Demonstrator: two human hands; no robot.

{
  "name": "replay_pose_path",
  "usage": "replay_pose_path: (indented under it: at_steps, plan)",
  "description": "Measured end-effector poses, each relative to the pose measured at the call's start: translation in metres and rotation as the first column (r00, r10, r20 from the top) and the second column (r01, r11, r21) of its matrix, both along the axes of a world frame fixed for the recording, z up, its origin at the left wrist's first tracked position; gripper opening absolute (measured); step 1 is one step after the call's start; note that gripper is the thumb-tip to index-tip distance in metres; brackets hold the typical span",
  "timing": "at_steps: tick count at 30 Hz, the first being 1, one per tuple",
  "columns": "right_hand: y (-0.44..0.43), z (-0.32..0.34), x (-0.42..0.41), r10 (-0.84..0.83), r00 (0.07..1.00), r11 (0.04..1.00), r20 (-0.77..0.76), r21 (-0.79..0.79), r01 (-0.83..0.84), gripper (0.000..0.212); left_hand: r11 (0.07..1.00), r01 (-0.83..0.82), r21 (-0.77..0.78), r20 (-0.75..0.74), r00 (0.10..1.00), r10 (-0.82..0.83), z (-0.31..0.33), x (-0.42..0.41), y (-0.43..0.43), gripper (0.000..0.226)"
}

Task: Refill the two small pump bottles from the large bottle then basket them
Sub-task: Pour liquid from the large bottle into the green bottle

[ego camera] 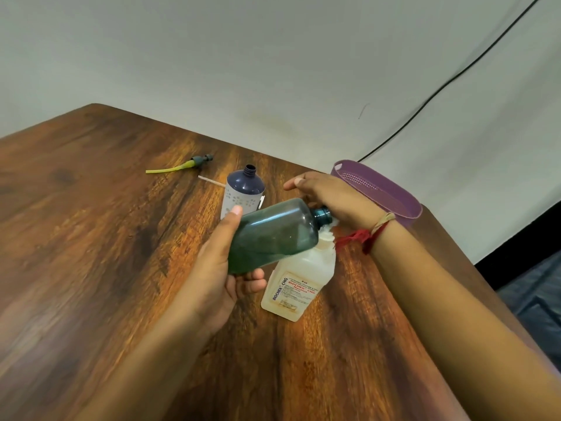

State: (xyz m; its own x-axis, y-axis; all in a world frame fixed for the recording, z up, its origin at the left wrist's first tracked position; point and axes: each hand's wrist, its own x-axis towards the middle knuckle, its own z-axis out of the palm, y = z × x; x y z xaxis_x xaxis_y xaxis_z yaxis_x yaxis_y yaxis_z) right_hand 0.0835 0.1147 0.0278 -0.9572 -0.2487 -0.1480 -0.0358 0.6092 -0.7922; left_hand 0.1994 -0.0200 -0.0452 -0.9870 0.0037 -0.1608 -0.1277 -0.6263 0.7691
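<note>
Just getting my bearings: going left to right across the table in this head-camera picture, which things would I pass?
Loose pump with yellow tube → dark blue bottle → white labelled bottle → purple basket.

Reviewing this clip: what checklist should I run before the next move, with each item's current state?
1. Left hand grips teal bottle: ok.
2. Teal bottle's mouth above white bottle opening: ok.
3. Right hand steadies white bottle: cannot tell, fingers hidden.
4. Navy bottle upright and uncapped: ok.
5. Pump refitted: not ok, lies on table.
6. Purple basket nearby: ok.
</note>
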Motion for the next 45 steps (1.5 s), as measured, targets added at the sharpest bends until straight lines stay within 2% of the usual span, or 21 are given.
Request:
replay_pose_path:
  at_steps: [4,7,13,15,18,22,26,30,36,39,43,45]
  plan:
    - [-0.002,-0.010,0.002,-0.028,0.999,0.999,0.030,-0.023,0.029,0.022,1.000,0.005,0.009,0.030,1.000,-0.005,-0.006,0.005,0.001,0.047]
    - [-0.002,-0.003,0.003,-0.010,1.000,0.999,-0.006,0.045,0.010,0.024,1.000,0.005,0.005,0.021,1.000,-0.005,-0.003,0.004,0.001,0.047]
    - [-0.002,0.014,0.007,0.032,0.999,0.998,-0.035,0.058,-0.030,0.038,0.999,0.028,-0.021,-0.017,0.999,-0.028,0.008,0.001,0.000,0.046]
    - [-0.002,0.009,0.006,0.017,0.999,0.998,-0.045,0.056,-0.015,0.033,1.000,0.012,-0.013,0.005,1.000,-0.012,0.005,0.000,-0.001,0.048]
    - [-0.003,-0.005,0.005,-0.029,1.000,0.999,0.009,-0.031,0.030,0.025,1.000,-0.003,-0.011,0.040,0.999,0.003,-0.002,0.001,-0.002,0.048]
    - [-0.004,-0.008,0.006,-0.040,0.999,0.999,-0.002,0.005,0.040,0.025,1.000,0.002,0.006,0.052,0.999,-0.002,-0.007,0.002,-0.001,0.040]
    - [-0.003,0.008,0.006,-0.004,0.999,0.998,-0.045,0.066,0.007,0.027,1.000,0.021,0.005,0.014,1.000,-0.021,0.001,-0.001,-0.001,0.047]
    - [-0.003,0.009,0.005,0.023,0.999,0.998,-0.043,0.063,-0.021,0.034,1.000,0.025,-0.008,-0.006,1.000,-0.025,0.004,-0.001,-0.003,0.049]
    - [-0.003,-0.010,0.006,-0.047,0.999,0.999,0.009,0.005,0.047,0.026,1.000,0.030,0.005,0.046,0.998,-0.030,-0.008,0.003,-0.002,0.041]
    - [-0.004,-0.005,0.007,-0.047,0.999,0.999,0.008,-0.012,0.047,0.030,0.999,0.039,0.006,0.035,0.999,-0.039,-0.008,0.003,-0.001,0.043]
    - [-0.003,0.009,0.007,0.009,0.998,0.997,-0.059,0.083,-0.004,0.037,0.998,0.051,-0.024,-0.024,0.998,-0.051,0.001,-0.002,-0.005,0.053]
    - [-0.003,0.010,0.008,0.006,0.998,0.997,-0.068,0.077,0.000,0.036,0.998,0.046,-0.030,-0.034,0.998,-0.047,0.002,-0.004,-0.008,0.054]
